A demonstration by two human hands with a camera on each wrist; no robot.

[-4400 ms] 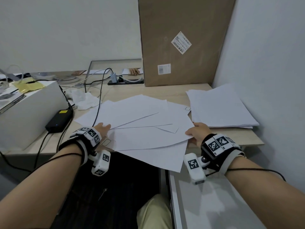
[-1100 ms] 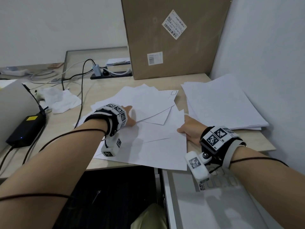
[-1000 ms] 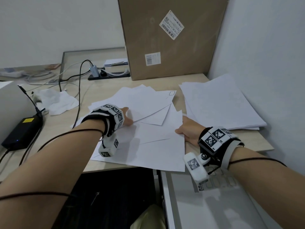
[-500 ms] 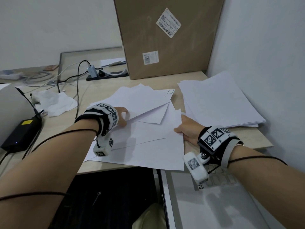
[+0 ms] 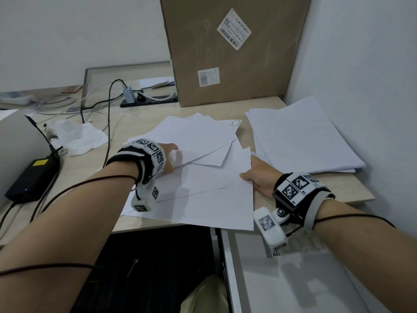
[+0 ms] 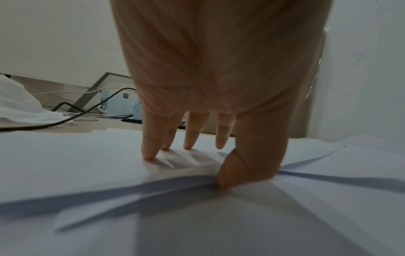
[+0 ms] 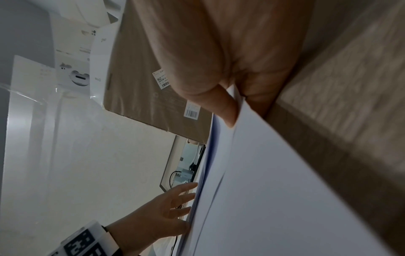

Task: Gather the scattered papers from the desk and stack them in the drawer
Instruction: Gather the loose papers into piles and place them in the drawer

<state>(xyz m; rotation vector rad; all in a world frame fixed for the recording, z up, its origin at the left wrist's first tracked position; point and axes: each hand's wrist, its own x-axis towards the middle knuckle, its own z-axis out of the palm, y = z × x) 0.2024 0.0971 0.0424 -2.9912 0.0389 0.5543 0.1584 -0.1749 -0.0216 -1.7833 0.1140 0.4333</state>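
Observation:
Several loose white papers (image 5: 203,177) lie overlapped in the middle of the desk (image 5: 140,118), their near edge hanging over the front. My left hand (image 5: 174,154) is on the pile's left part. In the left wrist view its fingertips (image 6: 151,155) and thumb press down on the sheets (image 6: 87,164). My right hand (image 5: 248,172) pinches the pile's right edge, thumb (image 7: 228,110) on top and fingers hidden underneath the papers (image 7: 274,190). The grey drawer (image 5: 316,290) stands open below my right wrist.
A thick neat paper stack (image 5: 304,141) fills the desk's right end against the wall. A tall cardboard box (image 5: 225,53) stands behind. On the left are a crumpled tissue (image 5: 79,136), cables, a black power brick (image 5: 31,177) and a white box.
The sheets are bunched closer together than 4 seconds ago. My left hand moved from the pile's near left corner up onto the sheets. My right hand stayed on the right edge.

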